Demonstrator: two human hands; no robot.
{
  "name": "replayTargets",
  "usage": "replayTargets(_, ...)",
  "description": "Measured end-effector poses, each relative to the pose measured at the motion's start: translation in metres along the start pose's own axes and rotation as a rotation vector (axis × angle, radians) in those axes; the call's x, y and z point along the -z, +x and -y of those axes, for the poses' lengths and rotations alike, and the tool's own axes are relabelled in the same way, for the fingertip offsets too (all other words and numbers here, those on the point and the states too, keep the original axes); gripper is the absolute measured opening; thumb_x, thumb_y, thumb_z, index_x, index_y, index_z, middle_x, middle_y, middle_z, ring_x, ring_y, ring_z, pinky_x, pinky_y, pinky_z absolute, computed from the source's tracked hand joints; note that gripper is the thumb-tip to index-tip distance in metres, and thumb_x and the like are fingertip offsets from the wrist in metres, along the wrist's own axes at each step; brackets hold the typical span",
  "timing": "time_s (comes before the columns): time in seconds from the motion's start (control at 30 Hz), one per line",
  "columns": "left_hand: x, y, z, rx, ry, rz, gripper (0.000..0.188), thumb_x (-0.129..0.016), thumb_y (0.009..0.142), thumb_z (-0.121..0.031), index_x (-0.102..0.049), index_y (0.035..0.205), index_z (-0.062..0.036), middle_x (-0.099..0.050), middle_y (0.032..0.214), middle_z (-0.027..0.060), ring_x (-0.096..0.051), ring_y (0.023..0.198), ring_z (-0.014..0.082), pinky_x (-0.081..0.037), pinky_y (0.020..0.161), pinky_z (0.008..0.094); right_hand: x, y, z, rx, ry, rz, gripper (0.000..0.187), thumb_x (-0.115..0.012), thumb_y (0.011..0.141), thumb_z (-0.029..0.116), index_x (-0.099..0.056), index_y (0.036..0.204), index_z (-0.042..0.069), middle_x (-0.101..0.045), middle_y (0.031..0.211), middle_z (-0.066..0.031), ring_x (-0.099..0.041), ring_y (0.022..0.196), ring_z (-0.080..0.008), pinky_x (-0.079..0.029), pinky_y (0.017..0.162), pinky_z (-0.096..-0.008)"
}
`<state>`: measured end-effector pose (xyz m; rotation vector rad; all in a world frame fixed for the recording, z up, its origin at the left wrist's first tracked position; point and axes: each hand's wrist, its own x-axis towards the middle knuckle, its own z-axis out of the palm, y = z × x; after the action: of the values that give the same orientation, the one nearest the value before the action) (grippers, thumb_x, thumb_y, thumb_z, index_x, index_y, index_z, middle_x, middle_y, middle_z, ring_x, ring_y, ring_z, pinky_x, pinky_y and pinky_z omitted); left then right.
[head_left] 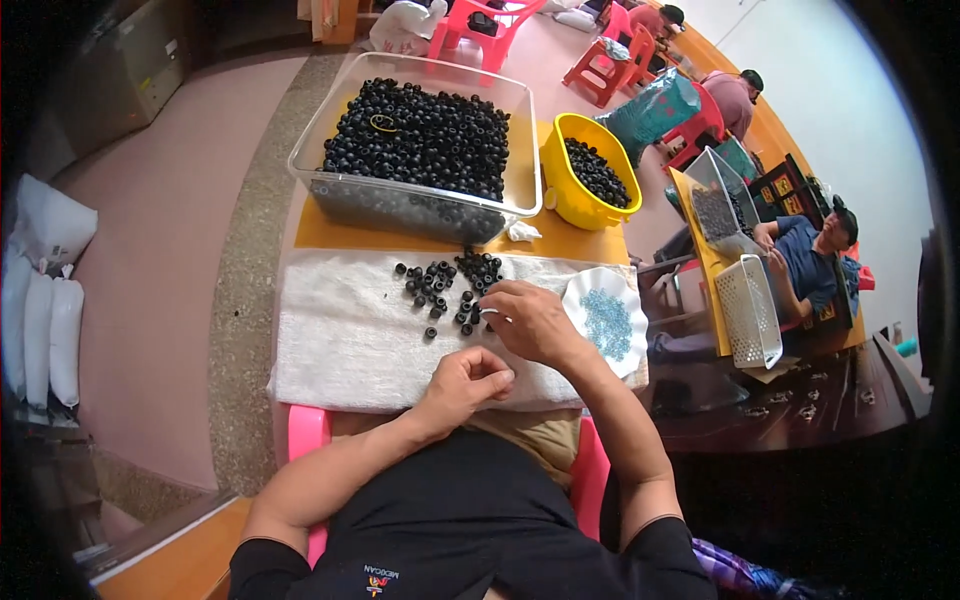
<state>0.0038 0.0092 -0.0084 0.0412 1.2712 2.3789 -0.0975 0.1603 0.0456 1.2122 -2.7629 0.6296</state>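
Observation:
My left hand [464, 387] is curled above the near edge of a white cloth [340, 335], thumb pressed against the fingers; anything between them is too small or hidden to make out. Bent over a loose pile of small black rounded caps with holes [430, 283] is my right hand [532, 320], its fingertips drawn together among the nearest pieces. A small pale band shows at those fingers, and what they pinch cannot be made out. Right beside that hand, a white scalloped plate [634, 354] holds many tiny pale-blue clear pieces [607, 322].
Beyond the cloth stand a clear plastic bin [300, 163] heaped with black caps and a yellow tub [560, 190] of the same. A crumpled white scrap [523, 232] lies between. At right, a person sits at another table with a white basket [752, 310]. White sacks [50, 320] stand left.

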Motion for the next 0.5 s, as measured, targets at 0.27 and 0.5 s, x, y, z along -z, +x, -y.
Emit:
replayTargets(0.27, 0.001, 0.000, -0.003, 0.000, -0.004, 0.005, 0.011, -0.066, 0.092, -0.009, -0.061, 0.095, 0.0005, -0.064, 0.087, 0.0044, -0.062, 0.079, 0.0098, -0.054, 0.073, 0.0245, -0.002, 0.015, 0.007, -0.103, -0.117, 0.175, 0.024, -0.062, 0.080, 0.011, -0.069, 0.102, 0.007, -0.066, 0.104, -0.0110, -0.066, 0.092, -0.0328, -0.053, 0.077, -0.0418)
replayTargets(0.5, 0.003, 0.002, 0.002, 0.015, -0.020, 0.002, 0.014, -0.066, 0.092, -0.010, -0.060, 0.098, 0.0009, -0.065, 0.090, 0.0059, -0.064, 0.081, 0.0124, -0.056, 0.076, 0.0275, -0.010, 0.016, 0.006, -0.118, -0.165, 0.171, 0.016, -0.064, 0.078, 0.015, -0.067, 0.092, 0.007, -0.065, 0.092, -0.0101, -0.067, 0.080, -0.0333, -0.054, 0.069, -0.0440)
